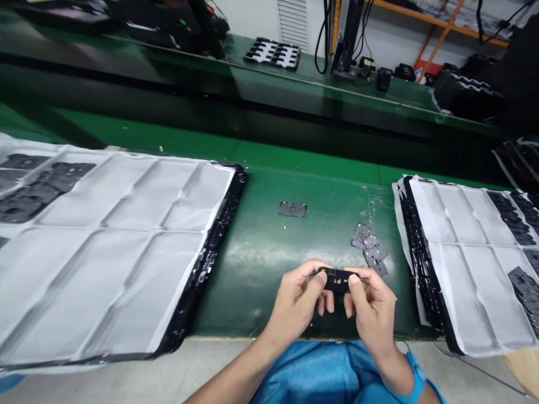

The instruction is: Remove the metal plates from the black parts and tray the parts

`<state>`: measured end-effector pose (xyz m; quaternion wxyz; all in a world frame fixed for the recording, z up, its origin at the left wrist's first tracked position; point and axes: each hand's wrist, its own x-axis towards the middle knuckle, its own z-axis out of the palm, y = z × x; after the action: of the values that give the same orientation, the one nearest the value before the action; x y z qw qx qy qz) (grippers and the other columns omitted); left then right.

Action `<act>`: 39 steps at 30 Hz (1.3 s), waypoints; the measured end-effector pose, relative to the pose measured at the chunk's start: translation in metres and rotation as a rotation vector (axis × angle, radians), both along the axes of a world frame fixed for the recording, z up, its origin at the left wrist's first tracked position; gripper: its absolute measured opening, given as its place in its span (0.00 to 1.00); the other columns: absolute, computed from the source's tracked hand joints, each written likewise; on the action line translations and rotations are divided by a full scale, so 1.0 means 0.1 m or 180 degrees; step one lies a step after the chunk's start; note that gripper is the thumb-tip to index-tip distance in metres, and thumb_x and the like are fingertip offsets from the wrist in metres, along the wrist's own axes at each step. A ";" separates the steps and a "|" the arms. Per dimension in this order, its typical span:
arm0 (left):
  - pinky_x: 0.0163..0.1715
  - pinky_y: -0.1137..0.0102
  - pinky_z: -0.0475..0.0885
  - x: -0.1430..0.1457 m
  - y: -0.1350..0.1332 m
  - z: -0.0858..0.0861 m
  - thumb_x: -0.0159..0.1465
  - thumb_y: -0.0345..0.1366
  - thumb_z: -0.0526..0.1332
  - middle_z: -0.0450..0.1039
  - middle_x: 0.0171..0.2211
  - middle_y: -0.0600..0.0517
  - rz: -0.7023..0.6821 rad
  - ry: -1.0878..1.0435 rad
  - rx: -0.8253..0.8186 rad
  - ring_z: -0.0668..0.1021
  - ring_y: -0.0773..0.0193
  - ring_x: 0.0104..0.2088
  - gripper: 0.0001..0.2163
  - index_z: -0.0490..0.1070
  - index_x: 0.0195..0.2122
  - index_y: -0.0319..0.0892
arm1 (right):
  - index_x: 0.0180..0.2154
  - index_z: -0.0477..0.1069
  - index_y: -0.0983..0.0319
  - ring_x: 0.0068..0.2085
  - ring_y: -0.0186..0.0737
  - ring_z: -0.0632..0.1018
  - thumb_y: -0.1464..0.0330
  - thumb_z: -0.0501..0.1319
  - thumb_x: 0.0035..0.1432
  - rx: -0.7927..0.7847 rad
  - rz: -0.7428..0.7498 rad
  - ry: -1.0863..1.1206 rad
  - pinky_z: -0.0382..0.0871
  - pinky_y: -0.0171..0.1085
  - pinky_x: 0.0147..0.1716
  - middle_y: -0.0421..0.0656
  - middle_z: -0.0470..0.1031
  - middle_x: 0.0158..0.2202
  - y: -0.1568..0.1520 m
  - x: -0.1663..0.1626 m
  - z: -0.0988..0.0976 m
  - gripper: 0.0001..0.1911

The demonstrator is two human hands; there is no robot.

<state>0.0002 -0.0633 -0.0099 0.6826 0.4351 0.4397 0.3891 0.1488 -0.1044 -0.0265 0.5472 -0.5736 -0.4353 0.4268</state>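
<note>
Both my hands meet over the near edge of the green bench (pixel 269 247). Between them is a small flat black part (pixel 337 279) with a tiny orange mark. My left hand (pixel 300 300) pinches its left end and my right hand (pixel 370 306) pinches its right end, thumbs on top. A short row of several similar grey parts (pixel 369 248) lies on the bench just beyond my right hand. One more single grey part (pixel 292 209) lies farther back, alone.
A large black tray stack under white sheet (pixel 126 235) fills the left, with dark parts at its far left. A second covered stack (pixel 467 275) with dark parts sits at right. Beyond runs a green conveyor with a black tray (pixel 273 53), cables and equipment.
</note>
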 end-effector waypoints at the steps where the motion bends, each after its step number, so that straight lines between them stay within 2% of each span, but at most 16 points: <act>1: 0.18 0.75 0.67 0.00 0.00 0.00 0.68 0.48 0.62 0.71 0.16 0.56 -0.0007 0.0003 0.0014 0.72 0.68 0.16 0.15 0.72 0.38 0.38 | 0.40 0.79 0.63 0.16 0.30 0.70 0.58 0.62 0.71 0.0049 -0.0012 -0.0041 0.63 0.28 0.18 0.34 0.67 0.18 -0.01 0.00 -0.01 0.15; 10: 0.19 0.75 0.69 0.02 -0.04 -0.04 0.68 0.51 0.64 0.72 0.22 0.56 0.0024 -0.0076 0.0164 0.74 0.69 0.18 0.18 0.73 0.38 0.38 | 0.43 0.78 0.62 0.16 0.30 0.71 0.62 0.61 0.73 0.0107 -0.0029 -0.0140 0.64 0.28 0.17 0.34 0.68 0.19 -0.01 0.03 -0.09 0.11; 18: 0.16 0.78 0.63 0.04 -0.03 -0.09 0.69 0.51 0.63 0.67 0.18 0.59 0.0209 0.0011 0.0147 0.69 0.72 0.15 0.18 0.73 0.36 0.38 | 0.44 0.79 0.60 0.18 0.29 0.73 0.67 0.60 0.73 0.0406 0.0075 -0.0331 0.67 0.28 0.18 0.36 0.71 0.26 -0.02 0.03 -0.11 0.08; 27: 0.15 0.77 0.63 0.05 -0.05 -0.11 0.67 0.53 0.64 0.69 0.21 0.56 0.0193 0.0010 0.0072 0.70 0.72 0.14 0.19 0.74 0.35 0.38 | 0.45 0.78 0.60 0.18 0.29 0.71 0.69 0.59 0.73 0.0372 0.0095 -0.0410 0.66 0.29 0.17 0.36 0.70 0.27 -0.03 0.07 -0.14 0.09; 32: 0.15 0.77 0.55 0.02 -0.02 -0.15 0.67 0.51 0.64 0.66 0.16 0.58 0.0216 -0.0011 -0.0115 0.66 0.73 0.14 0.18 0.75 0.34 0.38 | 0.49 0.78 0.59 0.23 0.33 0.75 0.75 0.58 0.71 0.0803 0.0182 -0.0958 0.71 0.33 0.23 0.40 0.75 0.31 -0.08 0.06 -0.11 0.12; 36: 0.16 0.76 0.49 0.03 0.00 -0.16 0.66 0.48 0.63 0.64 0.14 0.58 0.0242 -0.0239 -0.0554 0.61 0.74 0.14 0.17 0.73 0.31 0.38 | 0.53 0.78 0.59 0.28 0.37 0.78 0.78 0.60 0.68 0.1232 0.0245 -0.1359 0.74 0.35 0.28 0.43 0.78 0.33 -0.10 0.04 -0.07 0.17; 39: 0.17 0.76 0.51 0.03 -0.02 -0.16 0.66 0.48 0.62 0.64 0.13 0.58 0.0279 -0.0221 -0.0655 0.60 0.74 0.14 0.16 0.72 0.31 0.39 | 0.51 0.78 0.60 0.23 0.33 0.75 0.73 0.59 0.71 0.0761 0.0325 -0.0883 0.70 0.32 0.23 0.40 0.76 0.29 -0.06 0.05 -0.05 0.12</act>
<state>0.0035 -0.0650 -0.0255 0.7208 0.3294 0.4720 0.3862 0.1542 -0.1108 -0.0310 0.5238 -0.5350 -0.5826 0.3161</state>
